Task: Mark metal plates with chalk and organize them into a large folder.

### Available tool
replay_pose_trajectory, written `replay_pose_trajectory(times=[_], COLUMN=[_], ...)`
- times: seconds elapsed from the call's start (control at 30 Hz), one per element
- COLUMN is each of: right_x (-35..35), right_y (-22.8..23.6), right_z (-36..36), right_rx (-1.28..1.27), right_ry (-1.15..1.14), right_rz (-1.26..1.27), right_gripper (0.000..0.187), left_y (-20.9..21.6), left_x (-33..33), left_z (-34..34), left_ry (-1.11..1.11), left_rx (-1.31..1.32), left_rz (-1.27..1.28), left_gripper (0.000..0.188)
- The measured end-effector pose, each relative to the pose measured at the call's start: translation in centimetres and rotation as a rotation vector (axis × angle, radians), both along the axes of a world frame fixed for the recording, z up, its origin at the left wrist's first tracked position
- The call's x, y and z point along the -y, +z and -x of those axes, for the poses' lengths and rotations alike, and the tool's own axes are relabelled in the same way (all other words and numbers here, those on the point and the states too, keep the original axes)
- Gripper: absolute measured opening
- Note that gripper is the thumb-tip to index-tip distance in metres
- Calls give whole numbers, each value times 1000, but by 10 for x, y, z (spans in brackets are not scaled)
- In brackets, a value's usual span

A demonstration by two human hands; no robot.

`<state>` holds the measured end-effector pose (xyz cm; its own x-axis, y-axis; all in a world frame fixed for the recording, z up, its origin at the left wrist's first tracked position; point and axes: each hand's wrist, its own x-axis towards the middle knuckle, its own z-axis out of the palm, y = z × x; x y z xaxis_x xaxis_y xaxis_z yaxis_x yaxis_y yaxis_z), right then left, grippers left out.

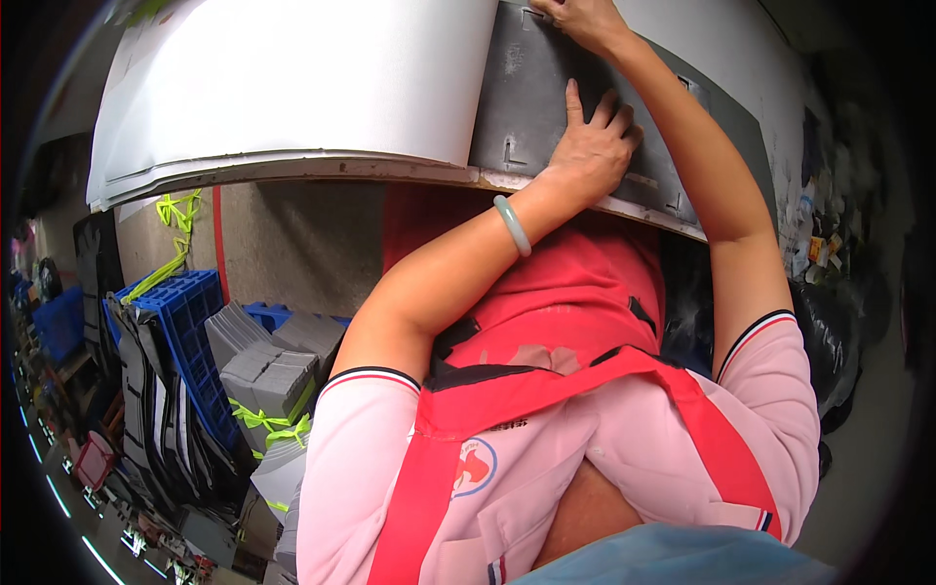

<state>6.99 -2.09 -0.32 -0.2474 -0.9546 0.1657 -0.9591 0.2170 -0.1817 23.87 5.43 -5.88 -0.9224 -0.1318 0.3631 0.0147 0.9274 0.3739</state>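
Observation:
A dark grey flat sheet (517, 93) with small L-shaped corner marks lies on the worktable. My left hand (597, 151) rests on it near the table's front edge, palm down, fingers spread, holding nothing. A pale green bangle (512, 226) circles that wrist. Farther off, my right hand (585, 21) is at the sheet's far part, beside a corner mark. Its fingers are curled and pressed together; the picture's upper edge cuts them off partly, so what they pinch cannot be made out. Left of the grey sheet lies a stack of large white sheets (302, 83).
Below the table's front edge (322, 168), at left, stand a blue plastic crate (185, 302) and bundles of grey pieces (268, 375) tied with yellow-green strips (258, 419). Black plastic bags (824, 331) sit at the right. A red apron (575, 283) hangs against the table.

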Motion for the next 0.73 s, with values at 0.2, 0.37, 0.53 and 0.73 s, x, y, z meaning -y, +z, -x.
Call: replay_pose_trajectory(times=[0.2, 0.37, 0.53, 0.73], right_x=[5, 9, -47, -86], right_y=[1, 2, -16, 16], right_z=[-26, -16, -24, -118], right_rx=[669, 690, 1143, 710], right_ry=[-422, -400, 53, -171], right_rz=[85, 7, 221, -282], right_gripper=[17, 14, 9, 11], left_y=[-2, -1, -2, -11], left_x=[-1, -2, -6, 1], left_z=[0, 4, 6, 0], left_ry=[-7, -19, -10, -7], left_rx=[-16, -20, -104, -191], left_rz=[-7, 11, 53, 32], left_gripper=[44, 45, 41, 44])
